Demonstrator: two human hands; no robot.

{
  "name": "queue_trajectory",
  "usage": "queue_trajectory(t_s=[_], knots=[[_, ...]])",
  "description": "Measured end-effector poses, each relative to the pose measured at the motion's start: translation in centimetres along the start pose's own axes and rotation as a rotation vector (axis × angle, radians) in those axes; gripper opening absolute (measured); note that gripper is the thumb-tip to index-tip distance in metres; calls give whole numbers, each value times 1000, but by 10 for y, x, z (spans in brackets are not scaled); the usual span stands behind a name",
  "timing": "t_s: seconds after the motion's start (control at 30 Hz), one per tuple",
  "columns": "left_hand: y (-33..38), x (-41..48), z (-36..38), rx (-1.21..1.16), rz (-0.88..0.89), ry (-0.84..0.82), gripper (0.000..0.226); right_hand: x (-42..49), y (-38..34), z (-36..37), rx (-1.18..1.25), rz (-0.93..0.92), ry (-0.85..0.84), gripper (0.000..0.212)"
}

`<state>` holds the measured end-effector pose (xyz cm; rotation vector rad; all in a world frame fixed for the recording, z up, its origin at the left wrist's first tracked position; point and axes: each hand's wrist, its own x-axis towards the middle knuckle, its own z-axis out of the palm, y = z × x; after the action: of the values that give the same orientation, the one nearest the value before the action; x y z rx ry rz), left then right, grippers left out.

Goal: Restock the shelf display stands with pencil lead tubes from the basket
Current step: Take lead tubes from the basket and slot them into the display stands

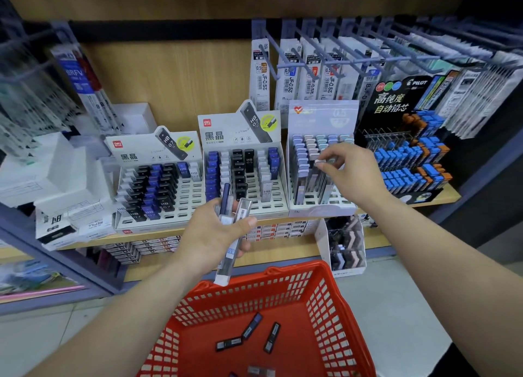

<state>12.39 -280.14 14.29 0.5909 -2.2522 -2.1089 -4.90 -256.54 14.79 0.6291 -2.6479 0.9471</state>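
Red plastic basket [321,297] at lower centre, with dark pencil lead tubes [250,328] lying loose on its floor; left hand [212,235] above its far rim, fingers and thumb curled round a bundle of tubes [225,201], one dark blue and the others clear, their ends projecting above and below the hand. Right hand [352,170] over the pale lilac display stand [319,209] on the wooden shelf [448,195], thumb and forefinger pinching the white cap of a single tube [320,163] upright among pastel-capped rows; a white stand [271,204] of black, blue and white tubes just beside it on the left; a black stand [396,104] on the right.
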Motion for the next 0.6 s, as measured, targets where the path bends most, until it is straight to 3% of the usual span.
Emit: queue_trajectory(t_s=[0.2,0.4,0.5,0.6], knots=[[-2,-1,-2,19,7,-14,30,2,-1,5,-159,-104,36,18],[0,-3,-4,31,7,-10,31,-7,-18,0,-268,-85,32,25],[3,-2,-4,20,5,-24,29,-19,-50,-1,-59,-122,17,18],[5,-2,-1,45,13,-32,28,-39,-88,12,305,-80,-291,11]])
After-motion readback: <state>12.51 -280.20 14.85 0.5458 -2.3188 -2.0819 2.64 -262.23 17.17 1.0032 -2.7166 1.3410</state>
